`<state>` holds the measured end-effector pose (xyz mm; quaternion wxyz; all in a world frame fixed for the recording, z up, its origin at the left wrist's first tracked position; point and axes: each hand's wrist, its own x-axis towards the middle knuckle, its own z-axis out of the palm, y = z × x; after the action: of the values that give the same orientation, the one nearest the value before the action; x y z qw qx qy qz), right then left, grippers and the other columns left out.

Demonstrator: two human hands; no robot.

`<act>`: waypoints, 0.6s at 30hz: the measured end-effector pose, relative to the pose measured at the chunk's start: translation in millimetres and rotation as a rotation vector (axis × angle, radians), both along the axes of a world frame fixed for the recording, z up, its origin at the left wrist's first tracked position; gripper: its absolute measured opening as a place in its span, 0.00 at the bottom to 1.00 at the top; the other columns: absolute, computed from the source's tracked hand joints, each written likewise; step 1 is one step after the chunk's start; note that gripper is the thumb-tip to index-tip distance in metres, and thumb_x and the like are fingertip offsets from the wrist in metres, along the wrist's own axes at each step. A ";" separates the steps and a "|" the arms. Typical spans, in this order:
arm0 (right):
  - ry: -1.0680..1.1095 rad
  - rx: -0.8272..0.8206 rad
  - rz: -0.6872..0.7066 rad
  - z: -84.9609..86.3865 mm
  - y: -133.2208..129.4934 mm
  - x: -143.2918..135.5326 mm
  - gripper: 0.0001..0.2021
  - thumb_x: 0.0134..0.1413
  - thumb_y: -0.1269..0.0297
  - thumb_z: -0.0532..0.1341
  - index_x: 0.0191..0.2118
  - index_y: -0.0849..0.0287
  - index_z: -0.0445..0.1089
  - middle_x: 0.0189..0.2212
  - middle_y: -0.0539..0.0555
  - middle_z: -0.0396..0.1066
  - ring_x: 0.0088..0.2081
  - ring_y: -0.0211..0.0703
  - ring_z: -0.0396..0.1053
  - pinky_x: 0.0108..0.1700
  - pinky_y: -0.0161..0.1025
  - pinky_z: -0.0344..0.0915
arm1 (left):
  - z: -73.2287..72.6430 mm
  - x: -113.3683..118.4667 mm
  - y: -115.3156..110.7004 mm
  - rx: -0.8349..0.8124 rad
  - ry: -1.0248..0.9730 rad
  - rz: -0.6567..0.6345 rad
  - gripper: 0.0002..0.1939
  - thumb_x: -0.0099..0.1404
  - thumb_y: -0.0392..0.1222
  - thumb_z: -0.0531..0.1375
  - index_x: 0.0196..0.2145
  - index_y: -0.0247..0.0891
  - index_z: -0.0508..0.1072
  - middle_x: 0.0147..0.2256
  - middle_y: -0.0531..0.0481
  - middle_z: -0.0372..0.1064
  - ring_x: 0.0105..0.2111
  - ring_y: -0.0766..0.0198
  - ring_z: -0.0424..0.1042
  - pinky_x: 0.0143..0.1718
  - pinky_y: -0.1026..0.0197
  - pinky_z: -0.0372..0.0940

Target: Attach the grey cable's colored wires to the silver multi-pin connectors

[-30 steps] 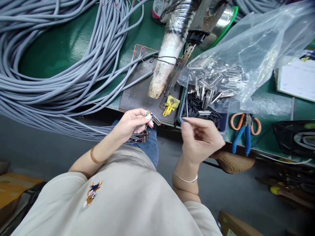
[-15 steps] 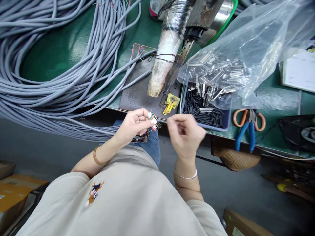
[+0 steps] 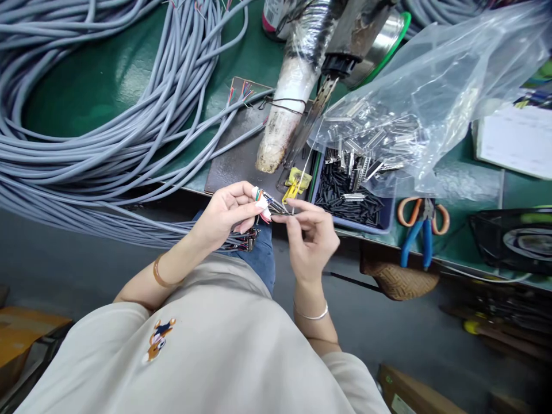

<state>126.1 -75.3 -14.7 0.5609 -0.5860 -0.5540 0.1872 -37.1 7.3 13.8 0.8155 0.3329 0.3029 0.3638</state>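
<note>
Your left hand [image 3: 226, 215] pinches a small connector [image 3: 271, 203] at the worktop [image 3: 107, 86] edge; your right hand [image 3: 310, 238] grips its other end with fingertips. Just beyond lie a yellow clip [image 3: 295, 184], a tray of black sleeves [image 3: 351, 198], and grey cables [image 3: 86, 149] at left.

A small metal connector [image 3: 272, 203], silvery with a dark face, is pinched at its near end by the fingertips of the left hand [image 3: 224, 215], just in front of the dark work plate [image 3: 241, 158], and juts out slanting toward the right hand [image 3: 308, 238]. Short coloured wires, red and green among them, show at its held end beside a white-wrapped fingertip. The right hand's thumb and forefinger close on a thin wire [image 3: 301, 179] whose lower end meets the connector's free end, the strand rising past the plate's near right corner.
</note>
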 end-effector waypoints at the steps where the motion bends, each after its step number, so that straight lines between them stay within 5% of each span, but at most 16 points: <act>1: 0.037 -0.022 0.024 -1.4 1.5 -2.1 0.03 0.64 0.69 0.64 0.40 0.55 0.69 0.48 0.52 0.79 0.35 0.37 0.82 0.36 0.33 0.79 | -0.5 0.2 -0.3 0.009 0.005 -0.004 0.17 0.55 0.44 0.74 0.30 0.35 0.70 0.24 0.51 0.77 0.15 0.77 0.61 0.15 0.72 0.52; 4: 0.057 0.005 -0.010 -3.5 7.8 -5.8 0.04 0.63 0.69 0.65 0.37 0.55 0.70 0.44 0.51 0.80 0.40 0.39 0.82 0.40 0.36 0.80 | -3.8 2.6 -2.8 0.047 0.047 0.012 0.17 0.55 0.46 0.74 0.30 0.36 0.70 0.25 0.53 0.75 0.15 0.77 0.60 0.15 0.71 0.54; 10: -0.260 0.213 -0.091 -4.8 17.9 -0.9 0.07 0.58 0.74 0.67 0.39 0.54 0.73 0.41 0.51 0.81 0.42 0.41 0.81 0.44 0.40 0.79 | -8.4 14.2 -8.4 0.164 0.258 0.158 0.15 0.56 0.45 0.73 0.29 0.36 0.70 0.24 0.57 0.69 0.15 0.77 0.61 0.15 0.70 0.54; 18: -0.341 0.226 -0.069 -1.0 26.6 6.1 0.07 0.58 0.74 0.66 0.37 0.54 0.70 0.42 0.52 0.81 0.43 0.43 0.80 0.43 0.42 0.79 | -7.4 25.8 -1.6 0.280 0.339 0.272 0.13 0.57 0.37 0.69 0.26 0.37 0.67 0.28 0.55 0.69 0.18 0.79 0.55 0.17 0.69 0.48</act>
<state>132.2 -48.6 -15.7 0.5272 -0.5614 -0.6379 0.0027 -11.3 5.8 6.4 0.6426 0.4549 0.4241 0.4476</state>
